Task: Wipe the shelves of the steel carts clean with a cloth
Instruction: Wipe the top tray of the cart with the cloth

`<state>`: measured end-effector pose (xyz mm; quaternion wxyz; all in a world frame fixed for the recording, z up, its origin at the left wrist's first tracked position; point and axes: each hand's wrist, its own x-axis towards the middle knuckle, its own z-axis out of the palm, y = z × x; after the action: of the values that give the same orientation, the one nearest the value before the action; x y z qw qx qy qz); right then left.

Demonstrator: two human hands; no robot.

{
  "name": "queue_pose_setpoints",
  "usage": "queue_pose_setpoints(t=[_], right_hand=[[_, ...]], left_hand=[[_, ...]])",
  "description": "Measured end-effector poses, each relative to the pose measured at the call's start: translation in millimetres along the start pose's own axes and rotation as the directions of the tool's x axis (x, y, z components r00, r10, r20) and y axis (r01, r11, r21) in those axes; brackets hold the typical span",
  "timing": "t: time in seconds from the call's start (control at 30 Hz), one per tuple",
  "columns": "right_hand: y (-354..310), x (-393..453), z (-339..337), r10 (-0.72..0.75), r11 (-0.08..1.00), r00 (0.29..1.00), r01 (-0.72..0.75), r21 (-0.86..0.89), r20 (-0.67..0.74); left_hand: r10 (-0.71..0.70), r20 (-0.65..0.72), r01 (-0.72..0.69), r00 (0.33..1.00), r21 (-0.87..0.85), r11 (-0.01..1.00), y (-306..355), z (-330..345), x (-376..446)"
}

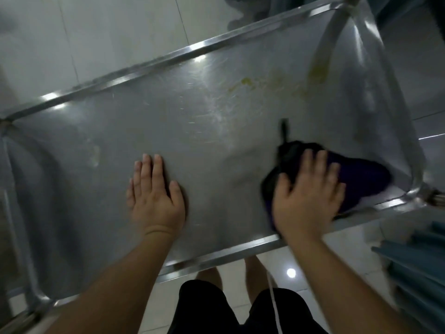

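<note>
Steel shelf (192,131) (left hand (154,196) flat), right hand (308,196) pressing cloth (361,179)

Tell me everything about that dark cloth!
The cloth is dark purple and black, soft and bunched up. It lies on the steel shelf near its right corner, by the rim. The right hand presses flat on top of it with spread fingers. A dark strip sticks up from its far edge. It looks blurred.

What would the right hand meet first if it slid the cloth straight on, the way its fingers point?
Probably the yellowish stains on the shelf; the right hand, pressing the cloth, has bare steel before them.
</note>
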<state>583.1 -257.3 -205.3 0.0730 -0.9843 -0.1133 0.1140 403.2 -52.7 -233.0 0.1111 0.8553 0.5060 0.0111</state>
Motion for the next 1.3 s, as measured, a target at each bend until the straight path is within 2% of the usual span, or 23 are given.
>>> queue_pose_setpoints(t=[0.07, 0.1, 0.17, 0.23, 0.27, 0.3, 0.37, 0.47, 0.53, 0.6, 0.67, 0.73, 0.8, 0.87, 0.93, 0.97, 1.03, 1.1, 1.13, 1.17, 1.2, 1.23, 1.3], right_hand=[[-45.4, -31.3, 19.6, -0.253, 0.967, 0.967, 0.254, -0.027, 0.035], [-61.8, -45.0, 26.7, -0.398, 0.916, 0.915, 0.401, -0.033, 0.068], [-75.6, -53.8, 34.0, -0.640, 0.763, 0.759, 0.646, -0.019, 0.119], [-64.8, -37.6, 34.2, -0.776, 0.618, 0.614, 0.786, -0.017, 0.142], [-53.7, -23.9, 31.1, -0.813, 0.567, 0.564, 0.824, -0.024, 0.143], [-40.4, -7.9, 26.0, -0.829, 0.544, 0.543, 0.839, -0.034, 0.135], [-9.0, 32.2, 10.7, -0.804, 0.580, 0.585, 0.811, -0.073, 0.109], [43.2, 103.7, -19.8, -0.660, 0.731, 0.745, 0.667, -0.142, 0.102], [64.9, 136.7, -38.6, -0.451, 0.879, 0.890, 0.456, -0.141, 0.062], [61.4, 148.0, -42.5, -0.206, 0.974, 0.978, 0.206, -0.096, 0.002], [32.5, 143.8, -33.1, 0.034, 0.999, 0.998, -0.035, -0.018, -0.052], [-11.4, 131.2, -20.3, 0.200, 0.979, 0.976, -0.195, 0.063, -0.089], [-57.0, 106.1, -5.3, 0.140, 0.989, 0.986, -0.135, 0.057, -0.089], [-98.8, 71.2, 12.2, -0.069, 0.998, 0.994, 0.070, 0.009, -0.081], [-131.1, 39.1, 27.4, -0.347, 0.938, 0.937, 0.346, -0.033, -0.025], [-141.0, 28.8, 32.1, -0.499, 0.865, 0.866, 0.500, -0.043, 0.018], [-143.2, 31.4, 33.2, -0.745, 0.658, 0.659, 0.751, -0.044, 0.108], [-125.6, 55.3, 26.6, -0.869, 0.468, 0.468, 0.883, -0.043, 0.158], [-113.1, 70.2, 22.3, -0.897, 0.406, 0.409, 0.912, -0.052, 0.168], [-99.0, 86.0, 17.2, -0.904, 0.387, 0.393, 0.920, -0.066, 0.172], [-84.7, 104.0, 10.5, -0.892, 0.412, 0.420, 0.908, -0.083, 0.166], [-69.9, 123.8, 2.4, -0.862, 0.472, 0.483, 0.876, -0.103, 0.153], [-41.9, 166.4, -15.6, -0.733, 0.657, 0.670, 0.742, -0.132, 0.116]], left_hand=[[-0.003, -0.010, 0.003, 1.000, 0.010, 1.000, -1.8, 0.7, 0.9], [-0.004, -0.010, 0.004, 1.000, 0.010, 1.000, -2.4, 0.9, 1.1], [-0.002, -0.006, 0.002, 1.000, 0.002, 1.000, -2.6, 0.7, 0.6], [0.006, 0.003, -0.006, 1.000, 0.000, 1.000, -3.0, 0.8, -0.2], [0.007, 0.008, -0.007, 1.000, 0.001, 1.000, -3.2, 0.9, -0.4], [0.005, 0.009, -0.005, 1.000, 0.004, 1.000, -3.5, 0.5, -1.0], [0.003, 0.010, -0.003, 1.000, 0.012, 1.000, -2.7, -0.6, -1.7], [0.005, 0.017, -0.005, 1.000, 0.004, 1.000, -1.0, -1.2, -0.9], [0.007, 0.013, -0.007, 1.000, 0.004, 1.000, -0.7, -1.0, -1.0], [0.007, 0.003, -0.007, 1.000, 0.005, 1.000, -0.6, -0.5, -1.8], [0.007, 0.001, -0.007, 1.000, 0.008, 1.000, -0.8, 0.6, -0.6], [0.002, 0.004, -0.002, 1.000, 0.016, 1.000, -1.6, 1.4, -0.2], [-0.001, 0.005, 0.000, 1.000, 0.021, 1.000, -1.2, 2.1, -0.1], [0.000, -0.003, 0.000, 1.000, 0.023, 1.000, -1.2, 3.1, 0.3], [-0.006, -0.015, 0.007, 1.000, 0.028, 1.000, -2.1, 3.5, 0.7], [-0.008, -0.013, 0.008, 1.000, 0.031, 0.999, -2.2, 3.4, 1.2], [-0.004, 0.009, 0.004, 1.000, 0.033, 0.999, -2.5, 1.4, 0.6], [0.006, 0.024, -0.007, 1.000, 0.020, 1.000, -2.2, 0.4, -0.3], [0.005, 0.023, -0.006, 1.000, 0.017, 1.000, -2.7, 0.2, -0.5], [0.002, 0.017, -0.002, 1.000, 0.015, 1.000, -3.1, 0.0, -0.8], [-0.002, 0.009, 0.002, 1.000, 0.012, 1.000, -3.1, 0.0, -1.2], [-0.004, 0.006, 0.004, 1.000, 0.008, 1.000, -3.0, 0.1, -1.3], [-0.002, 0.013, 0.002, 1.000, -0.001, 1.000, -2.1, 0.8, -1.2]])
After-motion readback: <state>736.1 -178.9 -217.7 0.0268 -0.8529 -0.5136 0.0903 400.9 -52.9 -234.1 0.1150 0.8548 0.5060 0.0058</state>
